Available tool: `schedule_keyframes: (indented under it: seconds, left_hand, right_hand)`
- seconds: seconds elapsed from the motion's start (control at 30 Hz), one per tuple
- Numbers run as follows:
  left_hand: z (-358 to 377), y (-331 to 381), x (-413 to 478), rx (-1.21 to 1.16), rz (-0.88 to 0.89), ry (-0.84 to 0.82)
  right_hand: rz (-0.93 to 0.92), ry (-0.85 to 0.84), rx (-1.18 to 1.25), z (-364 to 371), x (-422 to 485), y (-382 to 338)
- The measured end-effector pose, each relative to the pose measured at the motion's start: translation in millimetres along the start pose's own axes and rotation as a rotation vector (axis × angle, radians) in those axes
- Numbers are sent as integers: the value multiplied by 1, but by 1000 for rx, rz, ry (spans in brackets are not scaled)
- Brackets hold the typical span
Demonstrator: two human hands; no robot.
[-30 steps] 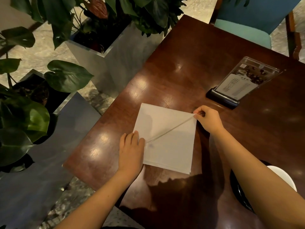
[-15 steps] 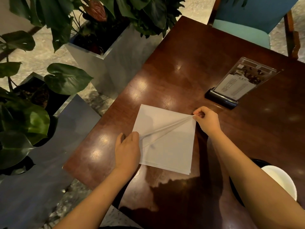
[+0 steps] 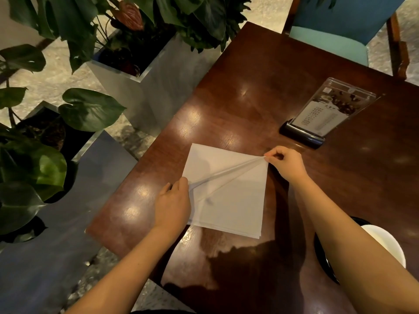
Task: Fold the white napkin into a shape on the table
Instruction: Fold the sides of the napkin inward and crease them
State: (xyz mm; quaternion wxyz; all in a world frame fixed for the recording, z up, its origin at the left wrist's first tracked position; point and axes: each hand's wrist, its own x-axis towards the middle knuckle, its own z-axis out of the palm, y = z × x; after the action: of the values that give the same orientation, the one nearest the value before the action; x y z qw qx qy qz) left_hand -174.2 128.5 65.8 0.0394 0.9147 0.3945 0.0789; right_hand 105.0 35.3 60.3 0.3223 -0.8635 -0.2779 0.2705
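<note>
- Change vs. 1 s ago: left hand [image 3: 173,206] no longer lies flat on the white napkin [image 3: 229,200]; its fingers are now closed on the top layer at the napkin's left edge, approx. mid-height.
- Right hand [image 3: 286,165] keeps its pinch on the far-right corner of the top layer; position approx. unchanged.
- Result: top layer, which lay nearly flat w/ one thin diagonal line, is now lifted into a raised ridge running corner to left edge, w/ a second slack crease fanning below it.
- Judgement: a diagonal fold is being opened or re-set; the top ply is tensioned between both hands, not yet laid down. Task looks early: no recognisable shape so far.
- Napkin location: on the dark wooden surface [image 3: 260,87], near its front-left corner, between the two forearms. Left edge near the surface's edge but not overhanging, as far as visible.
- Napkin condition: white, thin, roughly square, rotated slightly to the person. Several plies show as stacked edges at the near-right corner. Lower layers lie flat on the surface; only the top ply is off it.
- Handling judgement: material looks light and limp, so the ridge will likely collapse if either pinch lets go.
- Other: menu stand [image 3: 328,114] sits well apart, far right; white dish [image 3: 385,243] near right forearm, partly hidden. Neither touches the napkin.
</note>
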Motion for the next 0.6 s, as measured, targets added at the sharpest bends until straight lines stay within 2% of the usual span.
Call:
schedule_keyframes:
  seconds: [0.2, 0.47, 0.6]
  left_hand:
    - [5, 0, 0, -54, 7, 3]
    - [35, 9, -37, -69, 102, -93]
    - [37, 13, -43, -224, 57, -84]
  right_hand:
    - [-21, 0, -51, 3, 0, -2]
    - [-16, 168, -124, 21, -1, 1]
    - [49, 248, -201, 28, -2, -6]
